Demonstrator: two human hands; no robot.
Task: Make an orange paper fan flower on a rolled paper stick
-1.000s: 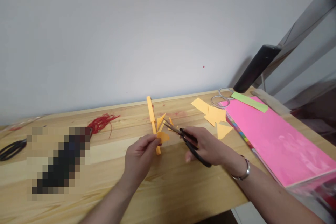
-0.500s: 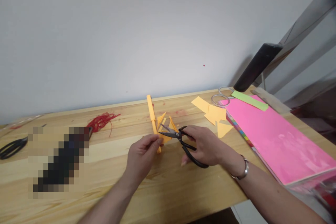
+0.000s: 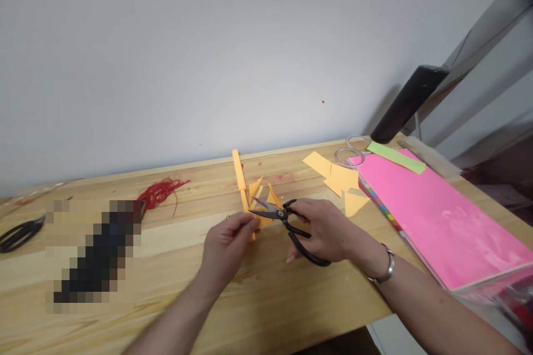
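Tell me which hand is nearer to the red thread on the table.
Left. The left hand is just right of the red thread; the right hand, holding black scissors, is farther right.

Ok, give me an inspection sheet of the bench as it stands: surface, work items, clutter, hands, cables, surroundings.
Surface: pale wooden table, against a white wall.
Job's things: small orange paper piece pinched at the blades; black scissors, blades open on it; rolled orange paper tube behind.
Clutter: orange offcuts, pink paper stack with a green strip, silver scissors, red thread, second black scissors at far left.
Hands: left hand holds the paper piece; right hand grips the scissors, bracelet on wrist.
Cables: nothing seen.
Surroundings: black cylinder on a slanted metal frame at right.
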